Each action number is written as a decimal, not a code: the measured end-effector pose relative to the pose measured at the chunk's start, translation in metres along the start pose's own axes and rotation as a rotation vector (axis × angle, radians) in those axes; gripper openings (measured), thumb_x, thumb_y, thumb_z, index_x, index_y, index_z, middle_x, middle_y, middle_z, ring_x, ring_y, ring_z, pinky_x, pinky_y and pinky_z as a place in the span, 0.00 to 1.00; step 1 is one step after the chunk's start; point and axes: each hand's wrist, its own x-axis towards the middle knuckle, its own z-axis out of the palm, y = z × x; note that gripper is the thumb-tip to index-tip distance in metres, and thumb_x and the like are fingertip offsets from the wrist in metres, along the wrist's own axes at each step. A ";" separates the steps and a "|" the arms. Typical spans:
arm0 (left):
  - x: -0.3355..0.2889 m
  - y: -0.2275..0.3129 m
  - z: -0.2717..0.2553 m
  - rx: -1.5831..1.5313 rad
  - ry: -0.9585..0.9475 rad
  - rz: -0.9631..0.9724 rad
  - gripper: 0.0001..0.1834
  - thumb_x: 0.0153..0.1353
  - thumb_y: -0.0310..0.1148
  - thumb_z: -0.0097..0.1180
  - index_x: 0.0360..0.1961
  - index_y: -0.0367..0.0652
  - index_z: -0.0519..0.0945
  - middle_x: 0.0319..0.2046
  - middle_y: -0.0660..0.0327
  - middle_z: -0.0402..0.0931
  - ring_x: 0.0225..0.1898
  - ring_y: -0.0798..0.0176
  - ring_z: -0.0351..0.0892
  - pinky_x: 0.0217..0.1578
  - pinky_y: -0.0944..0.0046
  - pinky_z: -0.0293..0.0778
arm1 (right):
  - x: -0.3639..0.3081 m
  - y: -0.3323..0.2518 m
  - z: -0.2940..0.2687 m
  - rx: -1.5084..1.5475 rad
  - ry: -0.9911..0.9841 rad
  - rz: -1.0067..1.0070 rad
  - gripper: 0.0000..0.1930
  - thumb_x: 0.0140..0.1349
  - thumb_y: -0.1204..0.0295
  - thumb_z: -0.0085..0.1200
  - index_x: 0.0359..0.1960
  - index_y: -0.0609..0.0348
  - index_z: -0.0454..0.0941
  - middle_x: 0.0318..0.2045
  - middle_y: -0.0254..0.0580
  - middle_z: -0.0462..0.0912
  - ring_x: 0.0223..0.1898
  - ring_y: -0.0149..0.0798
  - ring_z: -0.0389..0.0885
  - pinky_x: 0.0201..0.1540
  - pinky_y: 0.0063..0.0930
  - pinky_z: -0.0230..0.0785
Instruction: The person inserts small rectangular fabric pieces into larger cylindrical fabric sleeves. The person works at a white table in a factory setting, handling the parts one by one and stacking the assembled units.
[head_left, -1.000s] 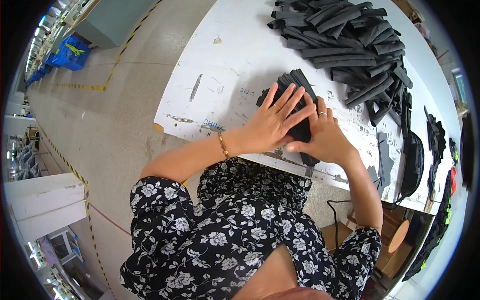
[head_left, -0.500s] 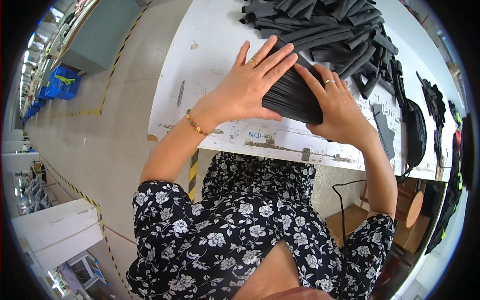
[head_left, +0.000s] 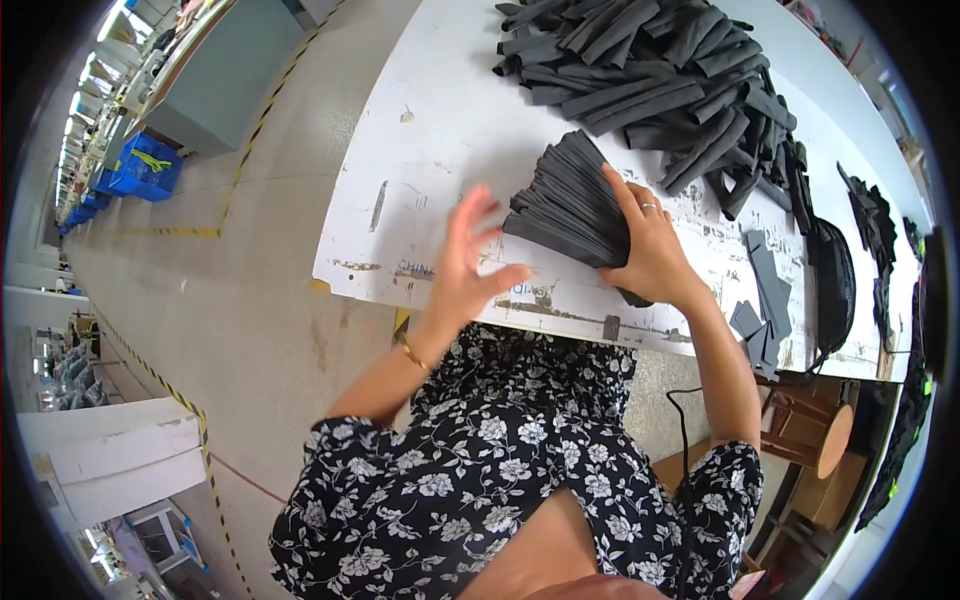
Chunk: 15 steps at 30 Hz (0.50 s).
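A thick stack of dark grey fabric strips (head_left: 570,205) stands on the white table (head_left: 410,160), its layers fanned out toward the left. My right hand (head_left: 650,250) grips the stack's right end, fingers over the far side and thumb at the near side. Off the stack's left end, my left hand (head_left: 465,262) is raised with its fingers apart and slightly blurred, holding nothing. Beyond the stack lies a big loose heap of similar dark grey strips (head_left: 660,85).
Flat grey pieces (head_left: 765,300) lie to the right, beside a black zipped pouch (head_left: 830,285). Dark fabric (head_left: 870,215) lies farther right. Below the table's right end is a round-topped wooden stool (head_left: 833,440). A blue crate (head_left: 145,170) stands at the far left.
My left hand has come off the stack and moved left and nearer. The stack now stands fanned under my right hand alone. More flat grey pieces show at the right.
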 end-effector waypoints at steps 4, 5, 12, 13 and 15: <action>-0.003 -0.030 0.021 -0.400 -0.096 -0.114 0.59 0.44 0.42 0.80 0.71 0.36 0.56 0.65 0.55 0.64 0.68 0.57 0.61 0.66 0.54 0.62 | -0.002 -0.030 0.000 0.259 0.110 -0.090 0.65 0.35 0.72 0.72 0.77 0.50 0.42 0.64 0.66 0.62 0.65 0.65 0.62 0.68 0.50 0.56; 0.006 -0.036 0.024 -0.462 -0.144 -0.091 0.57 0.43 0.40 0.81 0.70 0.35 0.58 0.64 0.56 0.65 0.67 0.58 0.63 0.65 0.55 0.63 | -0.002 -0.042 0.001 0.332 0.120 -0.124 0.65 0.36 0.73 0.72 0.77 0.51 0.41 0.65 0.66 0.61 0.65 0.65 0.62 0.69 0.50 0.55; 0.032 0.013 0.021 -0.405 -0.278 -0.088 0.54 0.42 0.34 0.77 0.69 0.35 0.60 0.61 0.57 0.68 0.63 0.63 0.67 0.63 0.60 0.65 | 0.008 -0.048 0.043 0.717 0.093 -0.227 0.67 0.40 0.68 0.75 0.76 0.62 0.33 0.69 0.66 0.53 0.70 0.63 0.53 0.72 0.49 0.50; 0.033 0.019 0.020 -0.346 -0.239 -0.088 0.55 0.41 0.35 0.77 0.70 0.35 0.60 0.62 0.57 0.68 0.63 0.63 0.66 0.63 0.61 0.65 | 0.010 -0.047 0.044 0.628 0.084 -0.207 0.68 0.41 0.67 0.75 0.76 0.62 0.32 0.70 0.65 0.52 0.71 0.63 0.53 0.72 0.49 0.50; 0.040 0.030 0.020 -0.177 -0.238 -0.039 0.59 0.40 0.40 0.77 0.70 0.33 0.56 0.62 0.54 0.67 0.65 0.58 0.65 0.65 0.58 0.63 | 0.011 -0.047 0.048 0.456 0.067 -0.157 0.69 0.42 0.64 0.77 0.76 0.61 0.31 0.71 0.63 0.50 0.71 0.63 0.52 0.72 0.50 0.49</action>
